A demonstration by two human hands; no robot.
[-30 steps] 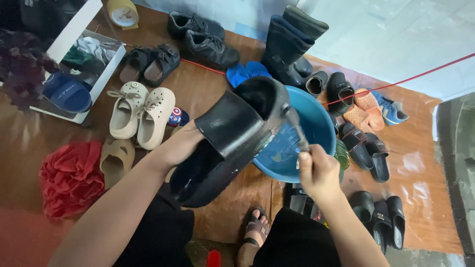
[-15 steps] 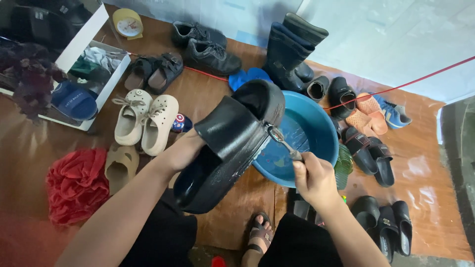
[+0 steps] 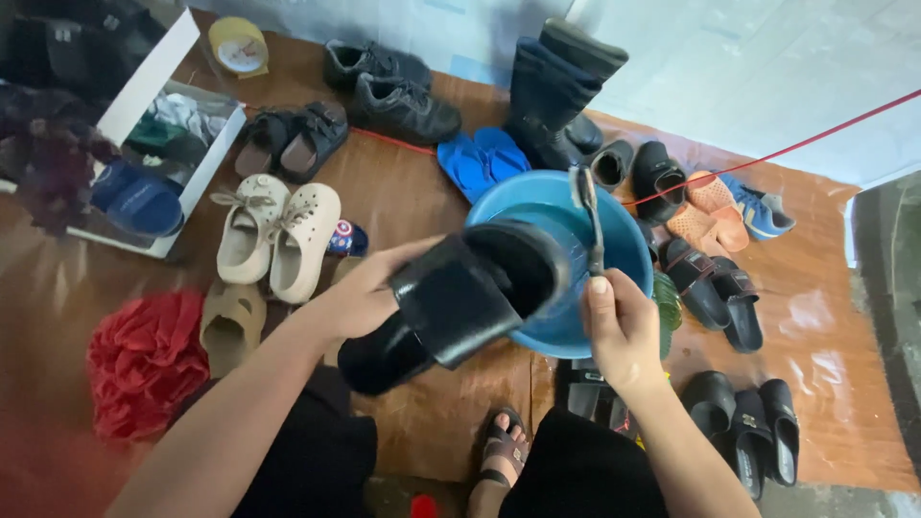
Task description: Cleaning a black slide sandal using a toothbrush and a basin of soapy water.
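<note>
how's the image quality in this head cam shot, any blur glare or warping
Head view: soft daylight, no hard shadows; a pale sheen lies on the brown floor sheet at right. The black slide sandal in the left hand and the brush in the right hand look fairly sharp. The lower-left corner by the red cloth is smeared and reddish. Wide-lens bending curves the edges.

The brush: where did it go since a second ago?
The right hand lifted the brush off the black slipper; it now stands upright over the blue basin, bristle end up. The left hand turned the slipper flatter and lower, its toe over the basin. Both hands kept their grip, and the basin and the shoes on the floor stayed put.
</note>
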